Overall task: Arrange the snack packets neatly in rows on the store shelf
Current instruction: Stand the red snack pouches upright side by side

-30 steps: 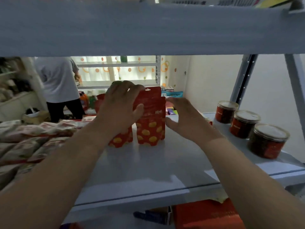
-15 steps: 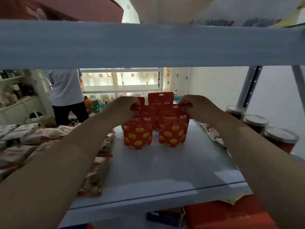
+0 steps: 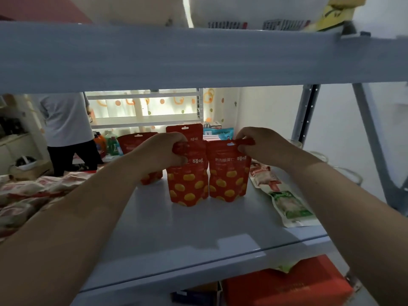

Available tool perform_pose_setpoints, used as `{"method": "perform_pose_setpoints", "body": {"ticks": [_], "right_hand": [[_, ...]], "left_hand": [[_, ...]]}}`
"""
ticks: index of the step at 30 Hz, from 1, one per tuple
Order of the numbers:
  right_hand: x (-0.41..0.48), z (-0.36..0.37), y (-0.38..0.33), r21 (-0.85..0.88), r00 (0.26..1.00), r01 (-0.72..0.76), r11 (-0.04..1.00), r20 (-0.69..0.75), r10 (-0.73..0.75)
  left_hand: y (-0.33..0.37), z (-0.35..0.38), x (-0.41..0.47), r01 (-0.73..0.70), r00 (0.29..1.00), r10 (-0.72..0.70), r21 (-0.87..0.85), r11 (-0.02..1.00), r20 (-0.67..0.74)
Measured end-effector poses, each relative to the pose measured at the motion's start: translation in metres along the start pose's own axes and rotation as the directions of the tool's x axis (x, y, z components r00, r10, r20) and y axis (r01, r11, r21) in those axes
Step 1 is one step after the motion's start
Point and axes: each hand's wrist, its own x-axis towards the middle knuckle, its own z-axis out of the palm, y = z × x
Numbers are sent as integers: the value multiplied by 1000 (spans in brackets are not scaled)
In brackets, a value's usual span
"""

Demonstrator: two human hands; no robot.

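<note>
The centre packet [image 3: 189, 180] stands upright on the shelf board [image 3: 198, 230], and everything is placed from it. Just to its right stands a second packet [image 3: 227, 177]. Directly behind it is a rear packet [image 3: 185, 131], and behind it to the left, a fourth packet [image 3: 136, 143]. The left hand [image 3: 163, 153] pinches its top, and the right hand [image 3: 262, 146] pinches its right-hand neighbour's top. Farther right, flat packets [image 3: 287, 204] lie on the board. Well to its left sits a heap of packets [image 3: 28, 191]. Above it runs the upper shelf [image 3: 198, 56]. Below it, under the board and to the right, sits a box [image 3: 287, 286].
</note>
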Motion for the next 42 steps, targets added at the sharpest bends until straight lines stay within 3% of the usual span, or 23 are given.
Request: {"method": "perform_pose_setpoints", "body": {"ticks": [8,23,26,29,31,34,37,42], "right_hand": [[6,-3,15,4,996,81,997,39,-81],[11,-2,10,-22,986,113,993,128,-109],[16,-10,4,-37,980,163,986,120,-158],[29,-17,-6,-55,968,232,971,105,-226],[45,-17,-12,-46,960,265,963,101,-260],[74,-13,-24,-103,941,327,939,122,-314],[98,-9,-40,-120,936,330,936,172,-308],[137,6,-65,-241,938,289,927,267,-223]], "left_hand": [[-15,-7,0,12,998,-16,74,997,59],[-19,-13,-5,35,993,-37,19,999,114],[-14,-19,-11,100,994,-96,-112,989,44],[-14,-32,-14,148,973,-176,-183,972,-146],[-22,-40,-15,176,938,-220,-181,968,-266],[-42,-47,-14,194,925,-212,-87,977,-317],[-69,-47,-6,208,944,-190,38,977,-268],[-106,-47,13,203,978,-194,155,967,-72]]}}
